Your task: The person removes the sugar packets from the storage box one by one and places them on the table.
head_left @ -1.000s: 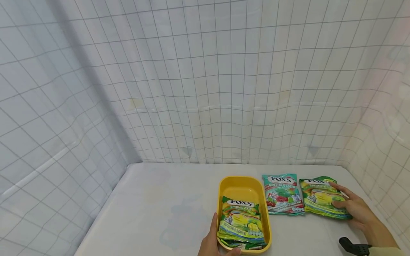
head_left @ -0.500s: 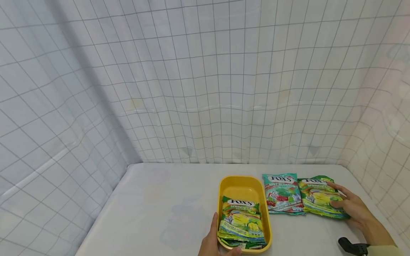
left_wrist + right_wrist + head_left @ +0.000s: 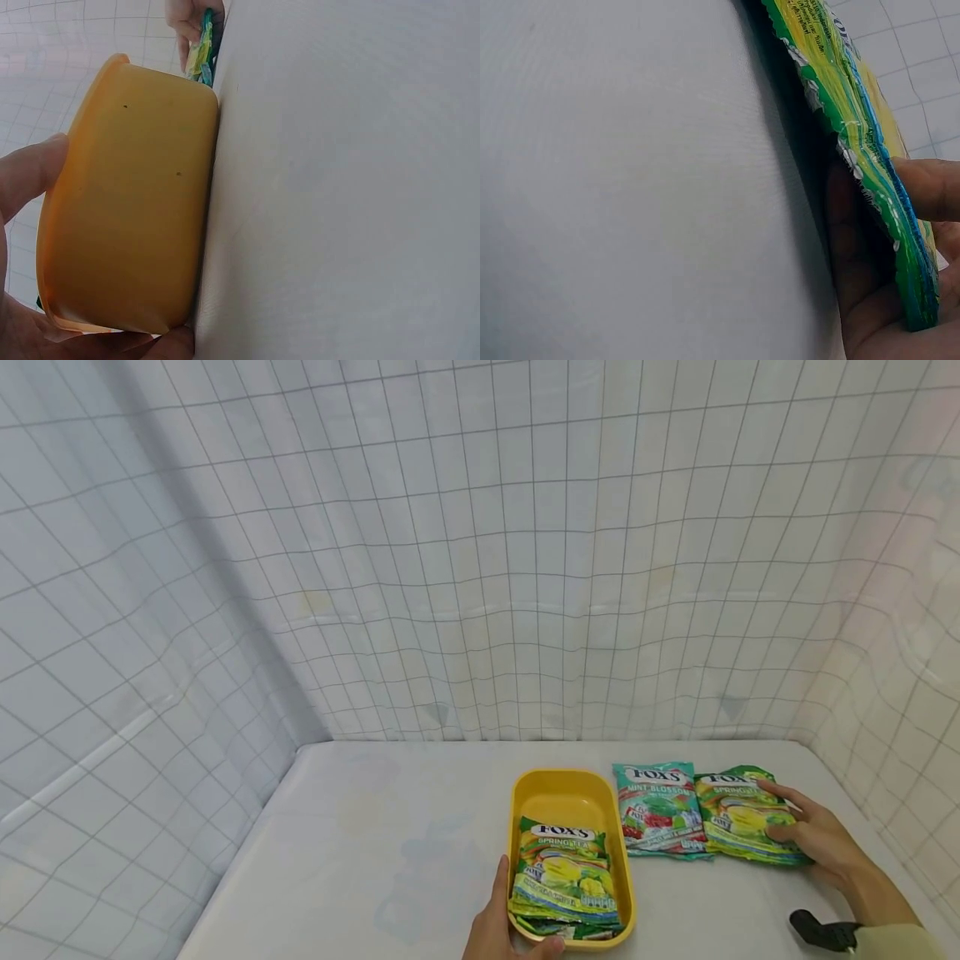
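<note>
A white, gridded sheet hangs behind the yellow tray and to both sides of it. The white table under the tray runs out of frame at the near edge.

The tray holds a stack of green-and-yellow packets in its near part, with its far end bare. The work looks partway along: these packets are in, while a mint packet and an outer green packet lie outside. The mint packet is just beside the tray's right wall; the outer green packet is beyond it, farther right of the tray. How many packets are stacked in the tray is hidden by the top one, though another edge shows beneath. Whether the outer green packet is single or doubled is hard to make out.

The left hand, partly cut off, holds the tray's near left corner, thumb at the near rim. The right hand, well right of the tray, pinches the outer green packet, thumb above, fingers below. A black strap shows at that wrist, its underside unseen.
</note>
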Tool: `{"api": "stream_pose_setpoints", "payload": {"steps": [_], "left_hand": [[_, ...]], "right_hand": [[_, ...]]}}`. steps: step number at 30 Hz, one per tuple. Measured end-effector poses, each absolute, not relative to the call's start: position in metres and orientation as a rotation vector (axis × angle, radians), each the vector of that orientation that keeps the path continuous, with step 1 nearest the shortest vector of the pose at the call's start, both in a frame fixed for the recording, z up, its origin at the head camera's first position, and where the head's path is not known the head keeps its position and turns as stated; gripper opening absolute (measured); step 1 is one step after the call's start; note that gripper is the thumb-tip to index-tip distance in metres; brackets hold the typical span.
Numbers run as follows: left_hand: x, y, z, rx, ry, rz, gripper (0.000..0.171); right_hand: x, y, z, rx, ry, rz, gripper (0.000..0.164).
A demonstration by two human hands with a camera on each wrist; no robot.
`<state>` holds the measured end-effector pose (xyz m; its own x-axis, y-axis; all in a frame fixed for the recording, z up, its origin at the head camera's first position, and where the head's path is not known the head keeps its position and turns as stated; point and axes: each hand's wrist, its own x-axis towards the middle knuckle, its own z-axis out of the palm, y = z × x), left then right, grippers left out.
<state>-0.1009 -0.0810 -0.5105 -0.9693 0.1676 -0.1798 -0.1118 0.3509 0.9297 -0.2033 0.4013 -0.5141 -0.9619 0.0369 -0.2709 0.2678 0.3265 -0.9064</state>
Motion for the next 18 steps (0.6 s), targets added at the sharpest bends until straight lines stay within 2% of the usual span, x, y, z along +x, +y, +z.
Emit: {"api": "stream_pose_setpoints", "payload": {"steps": [18], "left_hand": [[-0.100,-0.086,-0.512,0.148,2.358,1.687,0.119]], "right_hand": [[-0.203,0.390,-0.509,0.209,2.670,-1.425,0.096]]}}
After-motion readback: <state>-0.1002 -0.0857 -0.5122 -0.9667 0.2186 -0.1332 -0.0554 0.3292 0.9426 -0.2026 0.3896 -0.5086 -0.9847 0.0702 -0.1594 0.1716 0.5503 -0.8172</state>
